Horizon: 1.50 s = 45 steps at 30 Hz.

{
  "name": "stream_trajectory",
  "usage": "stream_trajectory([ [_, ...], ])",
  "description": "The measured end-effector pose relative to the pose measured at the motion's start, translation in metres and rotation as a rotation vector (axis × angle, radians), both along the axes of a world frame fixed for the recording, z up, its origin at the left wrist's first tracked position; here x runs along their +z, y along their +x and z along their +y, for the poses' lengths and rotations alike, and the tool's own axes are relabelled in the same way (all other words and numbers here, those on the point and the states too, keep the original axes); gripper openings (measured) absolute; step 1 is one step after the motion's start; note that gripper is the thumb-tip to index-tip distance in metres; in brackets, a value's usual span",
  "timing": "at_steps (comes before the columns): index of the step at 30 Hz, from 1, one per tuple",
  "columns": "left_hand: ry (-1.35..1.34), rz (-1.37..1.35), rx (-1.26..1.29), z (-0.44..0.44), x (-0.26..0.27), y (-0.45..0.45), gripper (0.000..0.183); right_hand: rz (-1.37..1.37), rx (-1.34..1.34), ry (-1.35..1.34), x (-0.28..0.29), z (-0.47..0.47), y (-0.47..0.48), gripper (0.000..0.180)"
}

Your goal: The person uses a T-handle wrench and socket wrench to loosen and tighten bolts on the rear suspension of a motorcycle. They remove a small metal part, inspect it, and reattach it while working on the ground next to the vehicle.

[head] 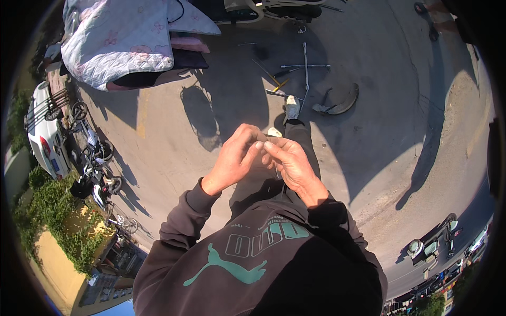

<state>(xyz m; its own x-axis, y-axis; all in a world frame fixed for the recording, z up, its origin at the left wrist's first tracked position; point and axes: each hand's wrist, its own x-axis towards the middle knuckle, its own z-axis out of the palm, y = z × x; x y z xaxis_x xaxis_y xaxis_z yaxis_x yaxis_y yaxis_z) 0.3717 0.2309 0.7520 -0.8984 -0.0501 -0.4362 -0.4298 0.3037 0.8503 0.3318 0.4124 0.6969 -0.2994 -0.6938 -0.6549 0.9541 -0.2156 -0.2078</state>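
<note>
My left hand (237, 158) and my right hand (290, 162) meet in front of my waist, thumb tips close together. Whether something small is pinched between the fingers cannot be told. Past my white shoe (292, 106), a metal cross-shaped lug wrench (305, 65) lies on the pavement. Screwdrivers, one with a yellow handle (281, 85), lie to its left. A curved dark fender-like part (342, 104) rests on the ground to the right of my shoe.
A scooter's quilted floral cover (122, 43) hangs at the upper left, beside part of another vehicle (272, 8) at the top. Parked motorcycles (93, 146) and a white car (47, 134) stand at the left. Another person's feet (433, 31) show at the upper right.
</note>
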Motion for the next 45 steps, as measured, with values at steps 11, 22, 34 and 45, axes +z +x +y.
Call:
stream_trajectory([
  [11,0.24,-0.09,-0.43,-0.084,-0.054,-0.106,0.013,-0.133,-0.43,-0.04,-0.04,-0.059,-0.019,0.02],
  [22,0.018,-0.013,-0.684,-0.102,-0.121,-0.147,0.013,-0.274,-0.963,0.085,-0.09,-0.146,-0.013,0.026],
  [34,-0.113,-0.078,-0.682,-0.077,-0.281,-0.137,0.009,-0.282,-1.021,0.046,-0.262,-0.141,-0.008,0.029],
  [45,0.069,-0.371,-0.602,-0.09,-0.485,-0.146,0.026,-0.364,-1.128,0.356,-0.425,-0.147,-0.009,0.02],
])
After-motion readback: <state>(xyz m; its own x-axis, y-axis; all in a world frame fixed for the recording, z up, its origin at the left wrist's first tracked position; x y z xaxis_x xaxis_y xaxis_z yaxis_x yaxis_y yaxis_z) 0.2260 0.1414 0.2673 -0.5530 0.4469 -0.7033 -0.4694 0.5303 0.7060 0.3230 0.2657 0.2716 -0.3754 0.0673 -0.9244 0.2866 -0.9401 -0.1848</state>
